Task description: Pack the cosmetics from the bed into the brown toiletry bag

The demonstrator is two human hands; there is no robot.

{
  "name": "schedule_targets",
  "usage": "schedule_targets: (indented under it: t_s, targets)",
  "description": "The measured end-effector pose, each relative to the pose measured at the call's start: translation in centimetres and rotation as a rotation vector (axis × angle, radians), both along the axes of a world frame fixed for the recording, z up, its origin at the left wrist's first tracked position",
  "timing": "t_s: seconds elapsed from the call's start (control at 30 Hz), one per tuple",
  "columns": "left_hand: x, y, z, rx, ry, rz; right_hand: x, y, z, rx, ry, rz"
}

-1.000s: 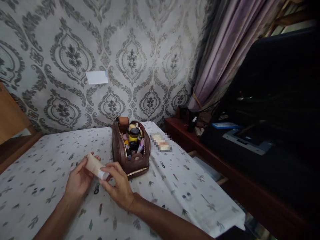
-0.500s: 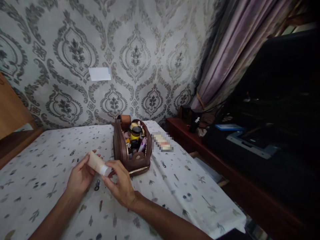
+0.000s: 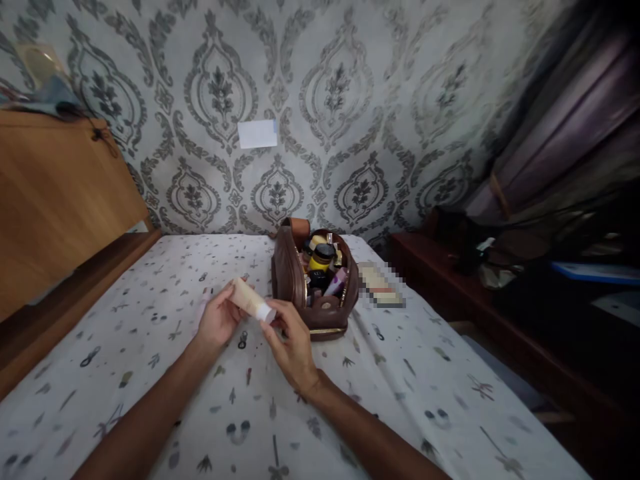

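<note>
A cream-coloured squeeze tube (image 3: 246, 297) with a white cap is held above the patterned sheet, tilted with its cap toward the lower right. My left hand (image 3: 219, 319) is closed around the tube's body at its far end. The fingers of my right hand (image 3: 291, 343) grip the white cap (image 3: 266, 312). Just beyond my right hand stands a brown toiletry bag (image 3: 287, 267), unzipped at the top. Inside it are a yellow jar (image 3: 321, 260) with a black lid, a purple tube (image 3: 335, 282) and other small containers.
A blurred-out flat item (image 3: 381, 287) lies right of the bag on the white patterned sheet (image 3: 320, 440). A wooden cabinet (image 3: 65, 200) borders the left side. At the right runs a dark red ledge (image 3: 425, 287) with assorted objects; a patterned wall closes off the back.
My view has turned left, so the bag and both hands appear farther right and more of the cabinet shows. Both hands keep their hold on the tube.
</note>
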State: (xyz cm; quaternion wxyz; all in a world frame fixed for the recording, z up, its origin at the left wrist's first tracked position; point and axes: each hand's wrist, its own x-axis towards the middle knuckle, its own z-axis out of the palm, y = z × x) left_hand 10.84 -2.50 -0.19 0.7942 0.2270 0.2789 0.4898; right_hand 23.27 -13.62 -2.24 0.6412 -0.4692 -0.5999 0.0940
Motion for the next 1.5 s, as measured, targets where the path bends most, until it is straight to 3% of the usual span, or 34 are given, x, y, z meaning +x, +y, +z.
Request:
schedule_targets:
  t_s: [0.33, 0.6, 1.03, 1.5]
  targets:
    - [-0.3, -0.1, -0.1, 0.023, 0.006, -0.019, 0.0, 0.0, -0.2, -0.07, 0.03, -0.023]
    - [-0.4, -0.4, -0.1, 0.046, 0.038, -0.029, -0.3, -0.2, 0.2, 0.017, 0.023, -0.007]
    - [0.0, -0.6, 0.5, 0.0, 0.102, -0.002, -0.2, -0.7, 0.5, 0.009, -0.025, 0.018]
    - [0.1, -0.9, 0.6, 0.007, 0.033, -0.037, 0.0, -0.8, 0.6, 0.017, -0.036, -0.004]
